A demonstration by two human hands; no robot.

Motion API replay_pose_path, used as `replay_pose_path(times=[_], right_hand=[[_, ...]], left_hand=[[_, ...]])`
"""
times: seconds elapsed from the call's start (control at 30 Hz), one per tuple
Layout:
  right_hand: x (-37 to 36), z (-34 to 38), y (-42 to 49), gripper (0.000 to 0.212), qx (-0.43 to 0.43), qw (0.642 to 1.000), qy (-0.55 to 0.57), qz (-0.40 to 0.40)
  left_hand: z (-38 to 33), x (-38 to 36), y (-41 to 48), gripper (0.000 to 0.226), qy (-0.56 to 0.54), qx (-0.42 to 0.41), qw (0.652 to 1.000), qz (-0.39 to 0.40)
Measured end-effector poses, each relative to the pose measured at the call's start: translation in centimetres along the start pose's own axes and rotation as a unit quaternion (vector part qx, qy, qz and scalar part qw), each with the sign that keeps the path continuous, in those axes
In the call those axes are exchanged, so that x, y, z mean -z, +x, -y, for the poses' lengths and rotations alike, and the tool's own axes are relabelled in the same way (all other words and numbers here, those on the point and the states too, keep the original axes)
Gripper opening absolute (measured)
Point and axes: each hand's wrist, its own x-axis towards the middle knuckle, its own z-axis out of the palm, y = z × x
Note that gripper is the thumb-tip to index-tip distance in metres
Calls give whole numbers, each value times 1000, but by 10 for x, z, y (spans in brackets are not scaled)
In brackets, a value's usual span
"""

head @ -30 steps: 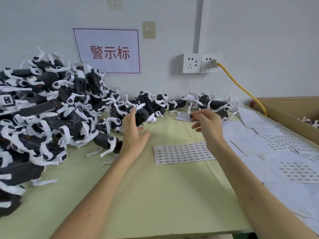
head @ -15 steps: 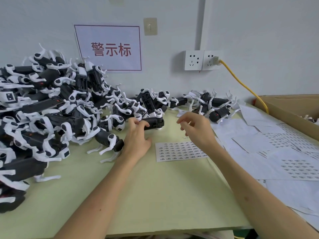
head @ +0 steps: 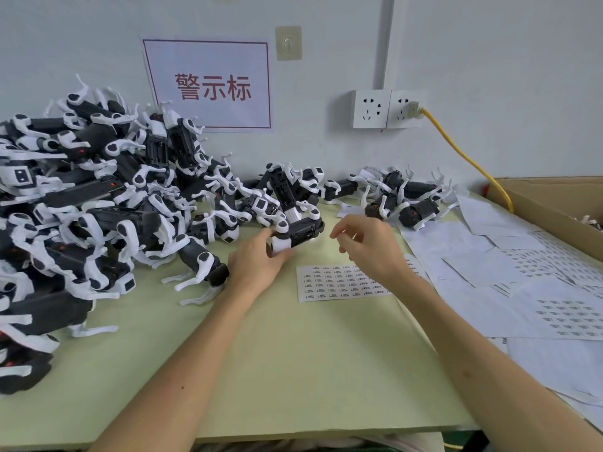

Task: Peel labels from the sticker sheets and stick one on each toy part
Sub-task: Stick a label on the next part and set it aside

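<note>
A pale wall (head: 489, 60) rises beyond the fingers (head: 350, 225), carrying a white sign (head: 208, 86) with red characters up to their left, a beige switch plate (head: 288, 43) above, and twin white sockets (head: 388, 109) up-right, one feeding a yellow cable (head: 463, 154). A light green table (head: 293, 370) spreads beneath them.

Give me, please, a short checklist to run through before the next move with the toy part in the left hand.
1. Toy part secured: ok, the left hand grips its white end, lifted clear of the pile.
2. Label ready in the right hand: cannot tell, its fingers are curled together, but a label would be too small to see.
3. Sticker sheet within reach: ok, it lies flat on the table, partly under the right hand.
4. Labels left on the sheet: ok, printed rows cover it.
5. Path between the hands: ok, nothing lies between the right hand and the part.
</note>
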Motion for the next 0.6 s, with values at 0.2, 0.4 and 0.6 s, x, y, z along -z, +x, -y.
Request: replay_pose_path(times=[0.2, 0.4, 0.6], right_hand=[[2, 0, 0, 35, 34, 999, 8, -26], [2, 4, 0, 78, 111, 991, -49, 58], [7, -1, 3, 40, 77, 995, -29, 58]], left_hand=[[-9, 2, 2, 34, -308, 63, 949, -13], [-24, 9, -6, 56, -420, 97, 901, 41], [-34, 8, -13, 45, -456, 39, 879, 132]])
